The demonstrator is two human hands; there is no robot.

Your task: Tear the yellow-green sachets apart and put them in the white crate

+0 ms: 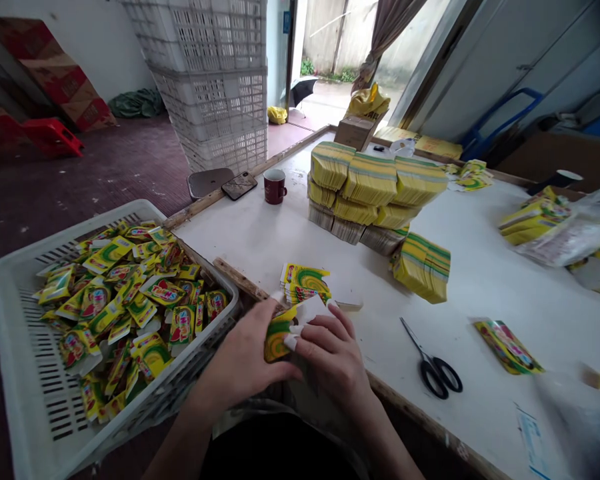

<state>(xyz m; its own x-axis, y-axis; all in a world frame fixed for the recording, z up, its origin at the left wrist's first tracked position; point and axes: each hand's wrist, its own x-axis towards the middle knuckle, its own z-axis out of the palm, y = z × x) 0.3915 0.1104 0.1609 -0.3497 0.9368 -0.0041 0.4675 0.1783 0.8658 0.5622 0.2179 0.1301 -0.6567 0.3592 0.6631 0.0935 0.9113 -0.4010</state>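
Observation:
Between my two hands, just over the table's near edge, is a small yellow-and-green printed carton (277, 340) with a white flap. My left hand (245, 353) grips the carton from its left side, thumb below. My right hand (333, 353) has its fingers bent over the carton's right end and the white flap; the fingertips hide part of it. Just beyond my hands a short pile of flat printed cartons (306, 281) lies on the table. Left of me a white plastic crate (10, 320) holds many loose yellow cartons (130, 293).
Bundled stacks of flat cartons (375, 177) stand mid-table, with one more bundle (423, 267) nearer. Black-handled scissors (433, 370) and a printed packet (507, 345) lie right. A maroon mug (275, 188) and a phone (239, 186) sit by the left edge. Tall white crates (210, 80) rise behind.

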